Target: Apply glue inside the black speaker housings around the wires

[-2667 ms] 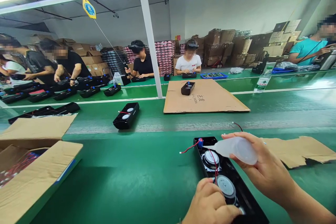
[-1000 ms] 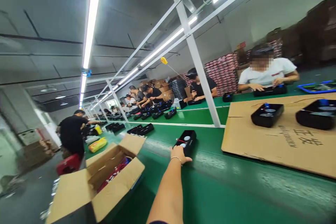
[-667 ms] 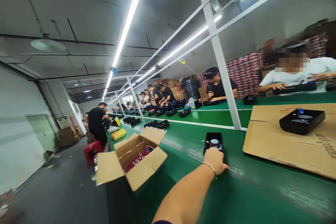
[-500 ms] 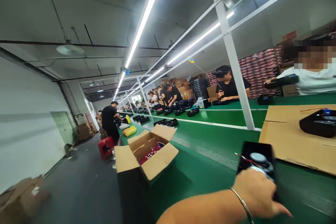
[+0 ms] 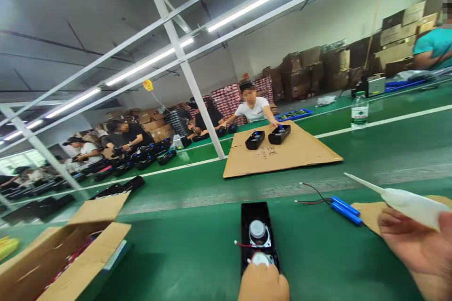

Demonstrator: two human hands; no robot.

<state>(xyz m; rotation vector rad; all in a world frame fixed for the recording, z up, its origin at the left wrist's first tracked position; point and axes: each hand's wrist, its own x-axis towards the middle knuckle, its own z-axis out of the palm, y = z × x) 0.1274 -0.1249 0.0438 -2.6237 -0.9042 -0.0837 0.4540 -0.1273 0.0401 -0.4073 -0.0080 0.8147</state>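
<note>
A black speaker housing with two round speakers and a thin red wire lies on the green table. My left hand is closed over its near end, at the lower speaker; the fingertips are hidden. At the right, my right hand holds a translucent white bottle with a long thin nozzle pointing left. Just left of that hand lie blue cylindrical cells with a red and a black wire, partly beside a piece of cardboard.
An open carton of red wires stands at the lower left. Beyond is a cardboard sheet with two black housings, one touched by a person's hand. A water bottle stands back right. Several people sit across the table.
The view has swung right. The housing and my left hand now appear nearer the middle. My right hand with the white bottle and the blue cells have come into view.
</note>
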